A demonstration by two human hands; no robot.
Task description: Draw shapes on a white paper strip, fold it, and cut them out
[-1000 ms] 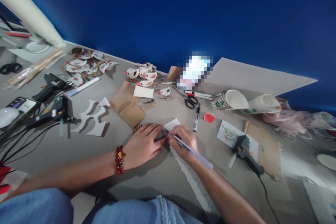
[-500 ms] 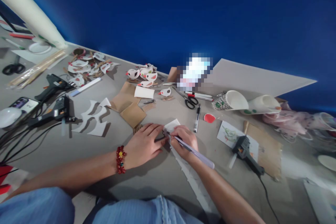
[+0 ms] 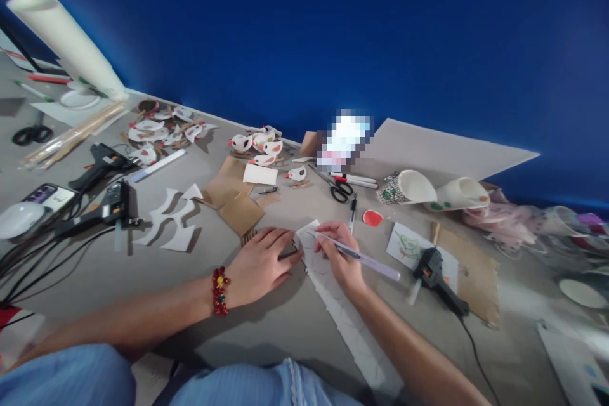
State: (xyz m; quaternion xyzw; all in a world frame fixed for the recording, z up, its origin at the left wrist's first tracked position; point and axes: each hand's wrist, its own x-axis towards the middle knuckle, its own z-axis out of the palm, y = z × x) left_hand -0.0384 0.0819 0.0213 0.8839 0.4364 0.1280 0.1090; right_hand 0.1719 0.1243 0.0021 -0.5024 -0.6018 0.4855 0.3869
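My left hand [image 3: 261, 263] lies palm down with fingers extended, its fingertips touching the left edge of a long white paper strip [image 3: 342, 311]. Faint lines show on the strip, which runs toward me and passes partly under my right forearm. A slim pen [image 3: 378, 266] with a pale purple barrel is pinched in my right hand [image 3: 343, 261], its tip at the strip's far end. Brown cardboard pieces [image 3: 242, 214] lie just beyond my left hand. Past my right hand are a black-and-clear pen [image 3: 353, 212] and a red paper piece [image 3: 372, 218].
Several white paper birds [image 3: 264, 146] sit near the blue wall. Black scissors [image 3: 340, 190] and paper cups [image 3: 419, 186] are at the back. Glue guns with cords lie left [image 3: 114, 203] and right [image 3: 435, 276]. White wavy cutouts [image 3: 178, 228] rest left of the cardboard.
My right hand has shifted slightly right, and the pen tip has moved away from my left fingers toward the strip's far end. My left hand stays in place. The view has tilted slightly.
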